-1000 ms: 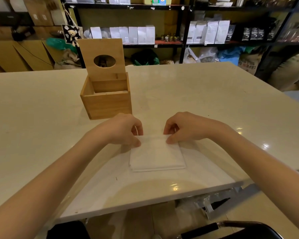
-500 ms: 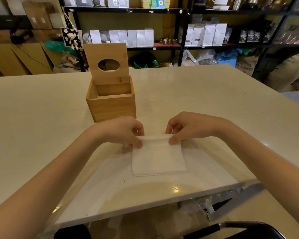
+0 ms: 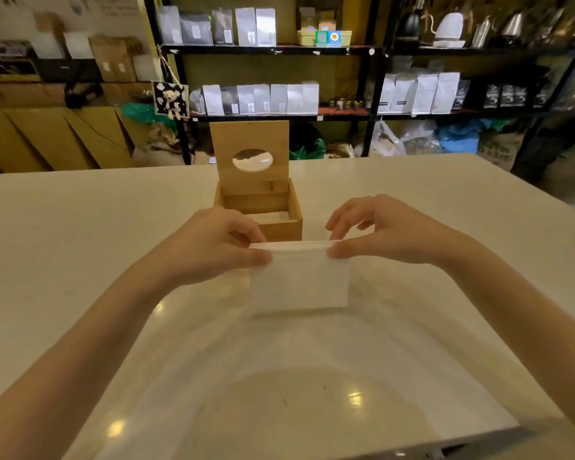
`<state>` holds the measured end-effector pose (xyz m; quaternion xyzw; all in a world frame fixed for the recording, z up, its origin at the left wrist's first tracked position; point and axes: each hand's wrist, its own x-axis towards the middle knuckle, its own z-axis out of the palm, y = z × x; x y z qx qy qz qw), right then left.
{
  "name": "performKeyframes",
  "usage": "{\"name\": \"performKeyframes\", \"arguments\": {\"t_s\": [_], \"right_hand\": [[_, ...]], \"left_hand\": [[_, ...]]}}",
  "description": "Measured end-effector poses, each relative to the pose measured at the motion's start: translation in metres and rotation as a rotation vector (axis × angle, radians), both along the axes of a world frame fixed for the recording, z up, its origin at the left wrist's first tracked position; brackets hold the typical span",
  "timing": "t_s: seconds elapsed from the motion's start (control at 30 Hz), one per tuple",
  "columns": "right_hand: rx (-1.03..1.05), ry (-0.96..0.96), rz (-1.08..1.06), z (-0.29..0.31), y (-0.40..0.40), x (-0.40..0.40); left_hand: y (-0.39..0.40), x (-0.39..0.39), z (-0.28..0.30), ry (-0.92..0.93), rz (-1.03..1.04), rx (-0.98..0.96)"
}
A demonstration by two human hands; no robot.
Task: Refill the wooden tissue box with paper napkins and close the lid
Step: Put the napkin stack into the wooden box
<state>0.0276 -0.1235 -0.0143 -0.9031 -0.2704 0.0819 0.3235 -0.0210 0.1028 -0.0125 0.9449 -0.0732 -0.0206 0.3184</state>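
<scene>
Both hands grip the thin stack of white folded paper napkins (image 3: 299,277) by its top edge: left hand (image 3: 210,247) pinches the top-left corner between thumb and curled fingers, right hand (image 3: 375,232) pinches the top-right corner, thumb in front, index behind, other fingers fanned loose above. The stack hangs roughly upright, lower edge at or just off the pale glossy tabletop (image 3: 80,260) — contact unclear through the blur. It sits just in front of the square light-wood tissue box (image 3: 279,227), which is open: its hinged wooden lid with the oval dispensing hole (image 3: 251,154) stands vertical at the back. Something pale shows low inside the box, possibly napkins already in; can't confirm. Handling judgement: the load is very light, soft and floppy, no stiffness beyond the fold, so it sags and fans if held at one point. The two-corner pinch along the folded top edge looks right, since it keeps the sheets registered. Sheets slide on each other easily, so squeeze through the full thickness, not just the outer ply. It tears or creases rather than breaks; moderate pressure is fine. Stack width looks close to the box opening, so it likely needs to go in square, edges aligned to the walls, then be released low. The lid looks light and free on its hinge; fingertip push at the top edge should drop it.
</scene>
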Motion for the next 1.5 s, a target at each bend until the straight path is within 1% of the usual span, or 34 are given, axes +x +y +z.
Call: {"name": "performKeyframes", "arguments": {"t_s": [0.1, 0.17, 0.3, 0.37, 0.47, 0.6, 0.67, 0.77, 0.87, 1.0, 1.1, 1.3, 1.4, 1.5], "right_hand": [[0.036, -0.089, 0.021, 0.016, 0.016, 0.019], [0.050, -0.147, 0.028, 0.024, 0.026, 0.033], [0.056, -0.162, 0.008, 0.031, 0.046, 0.064], [0.037, -0.151, -0.033, 0.027, 0.056, 0.078], [-0.016, -0.204, -0.115, 0.012, 0.066, 0.098], [-0.109, -0.235, -0.177, -0.003, 0.070, 0.105], [-0.109, -0.234, -0.188, -0.006, 0.071, 0.106], [-0.123, -0.255, -0.207, -0.008, 0.077, 0.107], [-0.239, -0.284, -0.232, -0.009, 0.086, 0.108], [-0.433, -0.263, -0.246, -0.009, 0.098, 0.106], [-0.554, -0.334, -0.276, -0.011, 0.108, 0.106], [-0.729, -0.429, -0.308, -0.009, 0.121, 0.102], [-0.738, -0.422, -0.306, -0.011, 0.122, 0.103], [-0.649, -0.310, -0.287, -0.010, 0.115, 0.105]], "left_hand": [[0.014, 0.011, 0.014, -0.157, 0.087, 0.036], [0.022, 0.022, 0.022, -0.221, 0.143, 0.022], [0.038, 0.052, 0.028, -0.245, 0.265, 0.020], [0.042, 0.067, 0.026, -0.229, 0.326, 0.028], [0.047, 0.083, 0.016, -0.170, 0.382, 0.066], [0.047, 0.099, 0.003, -0.086, 0.410, 0.144], [0.047, 0.105, -0.003, -0.034, 0.408, 0.207], [0.045, 0.112, -0.008, -0.004, 0.384, 0.291], [0.040, 0.116, -0.007, -0.018, 0.397, 0.402], [0.035, 0.120, -0.007, 0.001, 0.341, 0.537], [0.032, 0.122, -0.010, 0.018, 0.329, 0.608], [0.027, 0.127, -0.014, 0.045, 0.374, 0.705], [0.025, 0.128, -0.014, 0.091, 0.367, 0.750], [0.027, 0.128, -0.012, 0.116, 0.338, 0.707]]}}
